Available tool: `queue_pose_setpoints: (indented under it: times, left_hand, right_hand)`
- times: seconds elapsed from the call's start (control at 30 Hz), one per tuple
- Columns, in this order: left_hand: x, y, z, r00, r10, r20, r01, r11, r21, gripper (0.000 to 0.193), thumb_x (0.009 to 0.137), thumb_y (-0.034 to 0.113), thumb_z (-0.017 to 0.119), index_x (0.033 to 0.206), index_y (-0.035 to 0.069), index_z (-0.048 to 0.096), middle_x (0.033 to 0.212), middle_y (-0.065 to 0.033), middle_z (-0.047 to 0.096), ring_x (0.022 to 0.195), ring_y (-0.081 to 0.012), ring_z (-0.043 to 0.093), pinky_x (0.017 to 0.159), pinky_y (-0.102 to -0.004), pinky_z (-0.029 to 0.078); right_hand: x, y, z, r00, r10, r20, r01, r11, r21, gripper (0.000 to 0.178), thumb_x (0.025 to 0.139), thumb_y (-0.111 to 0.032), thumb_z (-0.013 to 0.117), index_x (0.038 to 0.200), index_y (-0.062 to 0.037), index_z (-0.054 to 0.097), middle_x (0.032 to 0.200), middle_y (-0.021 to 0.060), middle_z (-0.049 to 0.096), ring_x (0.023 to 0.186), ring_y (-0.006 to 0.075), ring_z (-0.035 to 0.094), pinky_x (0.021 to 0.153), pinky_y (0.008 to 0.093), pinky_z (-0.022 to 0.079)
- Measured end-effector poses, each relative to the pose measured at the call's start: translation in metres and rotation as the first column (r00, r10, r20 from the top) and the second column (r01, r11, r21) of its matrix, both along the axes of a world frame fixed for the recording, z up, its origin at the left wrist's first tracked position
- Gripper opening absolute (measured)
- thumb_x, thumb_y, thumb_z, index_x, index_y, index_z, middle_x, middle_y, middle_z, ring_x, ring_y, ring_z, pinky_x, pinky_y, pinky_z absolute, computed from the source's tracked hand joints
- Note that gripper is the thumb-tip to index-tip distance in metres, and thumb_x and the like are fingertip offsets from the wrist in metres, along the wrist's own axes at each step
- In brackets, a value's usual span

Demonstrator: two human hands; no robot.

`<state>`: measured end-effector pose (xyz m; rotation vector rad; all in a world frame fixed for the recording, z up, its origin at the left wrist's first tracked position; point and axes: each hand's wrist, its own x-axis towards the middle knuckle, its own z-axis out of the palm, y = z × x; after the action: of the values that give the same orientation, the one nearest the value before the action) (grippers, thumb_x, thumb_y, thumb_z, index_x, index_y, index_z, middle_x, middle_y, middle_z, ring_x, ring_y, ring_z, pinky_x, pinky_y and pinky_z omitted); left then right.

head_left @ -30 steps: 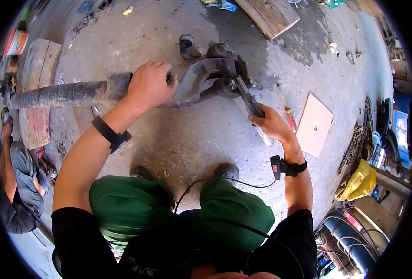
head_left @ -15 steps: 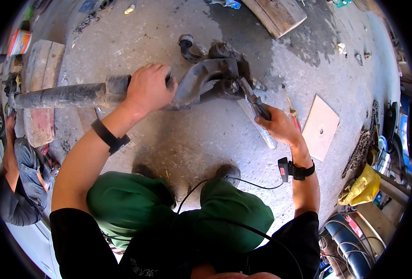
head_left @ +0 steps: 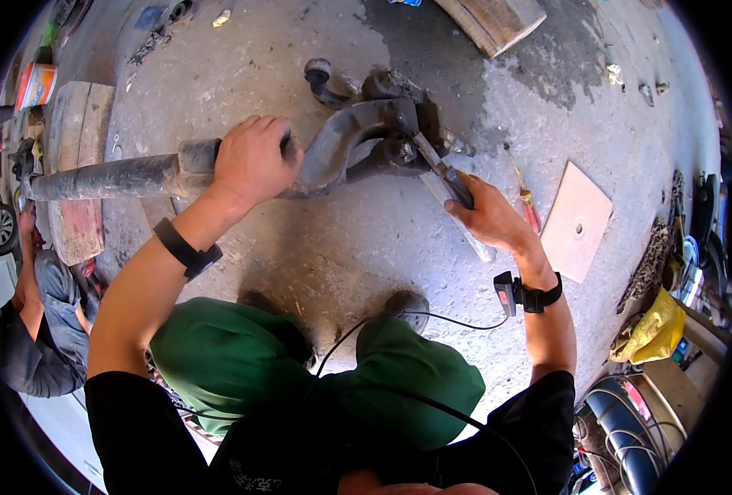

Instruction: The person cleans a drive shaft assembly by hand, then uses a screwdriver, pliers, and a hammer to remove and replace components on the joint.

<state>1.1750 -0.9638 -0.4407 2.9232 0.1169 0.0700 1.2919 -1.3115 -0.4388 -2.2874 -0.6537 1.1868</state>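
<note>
We see the axle lying across the concrete floor. The left hand is clamped over its middle; the right hand, at its right end, is closed around a wrench touching the hub.

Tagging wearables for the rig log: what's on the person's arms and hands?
Both hands bare, no gloves: left hand, right hand. Black short sleeves. Plain black band on the left wrist; black strap with a small boxy device on the right wrist.
</note>
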Motion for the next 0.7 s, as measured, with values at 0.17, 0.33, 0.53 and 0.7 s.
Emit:
queue_pose_setpoints:
  times: [0.17,0.33,0.53,0.7]
  left_hand:
    - [0.003,-0.003,0.002,0.999,0.004,-0.038,-0.003,1.000,0.023,0.019,0.080,0.022,0.068,0.087,0.005,0.064,0.087,-0.0134,0.066,0.087,-0.0340,0.063,0.079,-0.0446,0.052]
    - [0.001,-0.002,0.002,0.999,0.003,-0.054,-0.002,1.000,0.023,0.019,0.080,0.021,0.067,0.088,0.005,0.064,0.087,-0.0131,0.066,0.088,-0.0338,0.063,0.079,-0.0443,0.052]
    - [0.002,-0.003,0.001,1.000,-0.012,-0.025,0.012,1.000,0.028,0.017,0.081,0.021,0.066,0.087,0.005,0.063,0.087,-0.0134,0.066,0.087,-0.0342,0.063,0.079,-0.0445,0.052]
    - [0.003,-0.004,0.002,0.999,-0.004,-0.051,0.006,0.999,0.035,0.017,0.080,0.020,0.066,0.087,0.005,0.063,0.087,-0.0135,0.066,0.087,-0.0348,0.063,0.078,-0.0447,0.052]
  right_hand:
    - [0.006,-0.008,-0.019,0.999,0.014,0.043,-0.020,0.989,0.144,0.052,0.091,-0.023,0.069,0.134,0.0015,0.055,0.118,0.0276,0.063,0.110,0.0459,0.061,0.093,0.0472,0.048]
    - [0.013,-0.001,-0.014,0.997,0.014,-0.081,-0.009,0.998,0.066,0.047,0.089,-0.019,0.069,0.130,0.0014,0.056,0.091,0.0252,0.066,0.088,0.0403,0.065,0.080,0.0458,0.049]
    - [0.014,-0.004,-0.028,0.996,0.037,-0.076,-0.030,0.995,0.091,0.040,0.086,-0.013,0.066,0.122,0.0023,0.057,0.080,0.0232,0.061,0.074,0.0359,0.059,0.072,0.0449,0.047]
    - [0.015,-0.008,-0.038,0.997,0.025,-0.070,-0.017,0.993,0.116,0.036,0.083,-0.009,0.062,0.117,0.0023,0.057,0.081,0.0244,0.063,0.075,0.0381,0.060,0.071,0.0453,0.047]
